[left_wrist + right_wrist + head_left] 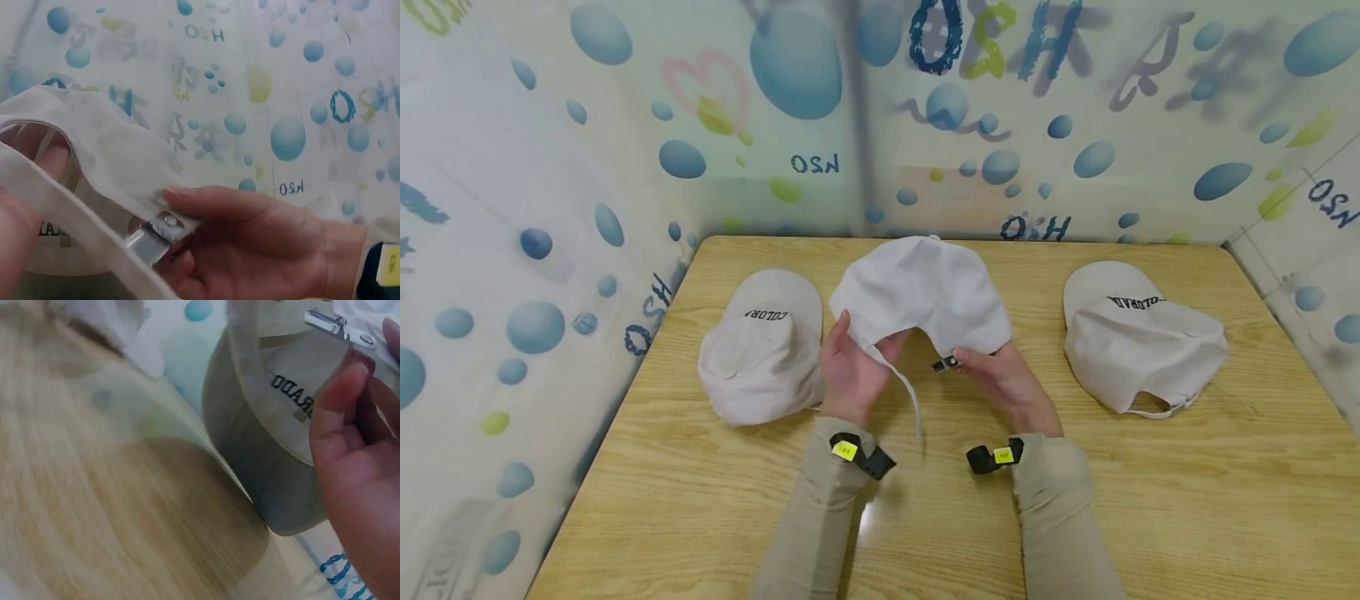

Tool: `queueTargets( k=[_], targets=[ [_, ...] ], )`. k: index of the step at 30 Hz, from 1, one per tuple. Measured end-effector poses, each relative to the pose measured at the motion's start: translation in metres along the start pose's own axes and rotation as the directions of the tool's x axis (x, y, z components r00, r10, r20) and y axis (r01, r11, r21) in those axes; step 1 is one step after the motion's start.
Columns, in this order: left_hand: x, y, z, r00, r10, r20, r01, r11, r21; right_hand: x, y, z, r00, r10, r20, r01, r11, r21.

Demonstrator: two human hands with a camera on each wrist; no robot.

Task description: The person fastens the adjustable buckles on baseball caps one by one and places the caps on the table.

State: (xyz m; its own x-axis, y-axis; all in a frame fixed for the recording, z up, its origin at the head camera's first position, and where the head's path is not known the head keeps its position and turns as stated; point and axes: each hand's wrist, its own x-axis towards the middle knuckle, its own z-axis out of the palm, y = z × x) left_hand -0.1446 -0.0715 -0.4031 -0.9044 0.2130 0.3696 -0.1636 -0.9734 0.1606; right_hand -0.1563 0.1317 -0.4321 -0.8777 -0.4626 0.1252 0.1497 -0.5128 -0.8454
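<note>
A white baseball cap (925, 283) is held up between both hands at the middle of the table, its back opening towards me. My left hand (857, 371) grips the cap's left edge, thumb outside and fingers partly hidden underneath. From that side the loose strap (912, 392) hangs down, unfastened. My right hand (1015, 387) pinches the right edge between thumb and fingers, right beside the metal buckle (946, 363). The left wrist view shows the buckle (149, 242) close up, with the strap crossing in front. Inside the cap, dark lettering (292, 394) shows in the right wrist view.
A second white cap (752, 367) with dark lettering lies to the left, close to my left hand. Another white cap (1142, 350) lies to the right, its back strap fastened. The wooden table (940, 533) meets patterned walls (880, 150) at the back and sides.
</note>
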Motion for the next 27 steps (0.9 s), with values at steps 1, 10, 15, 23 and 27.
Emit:
queueTargets(
  k=[1, 10, 15, 23, 27],
  targets=[
    [0.000, 0.000, 0.001, 1.000, -0.002, 0.001, 0.002, 1.000, 0.030, 0.000, 0.000, 0.001, 1.000, 0.012, 0.004, -0.012, 1.000, -0.021],
    [-0.004, -0.004, 0.009, 0.989, -0.049, -0.141, 0.139, 0.636, 0.759, 0.000, 0.006, 0.009, 0.998, -0.045, 0.036, 0.032, 0.946, 0.323],
    [-0.008, -0.004, 0.019, 0.951, -0.207, -0.232, 0.280, 0.246, 0.928, 0.003, 0.010, 0.009, 0.953, -0.200, 0.229, -0.041, 0.662, 0.748],
    [-0.002, -0.018, 0.039, 0.862, -0.503, 0.067, 0.100, 0.297, 0.950, 0.005, 0.015, 0.018, 0.894, -0.238, 0.379, -0.247, 0.444, 0.861],
    [-0.005, -0.022, 0.043, 0.828, -0.561, 0.008, 0.183, 0.284, 0.941, 0.004, 0.013, 0.022, 0.885, -0.258, 0.388, -0.297, 0.328, 0.897]
  ],
)
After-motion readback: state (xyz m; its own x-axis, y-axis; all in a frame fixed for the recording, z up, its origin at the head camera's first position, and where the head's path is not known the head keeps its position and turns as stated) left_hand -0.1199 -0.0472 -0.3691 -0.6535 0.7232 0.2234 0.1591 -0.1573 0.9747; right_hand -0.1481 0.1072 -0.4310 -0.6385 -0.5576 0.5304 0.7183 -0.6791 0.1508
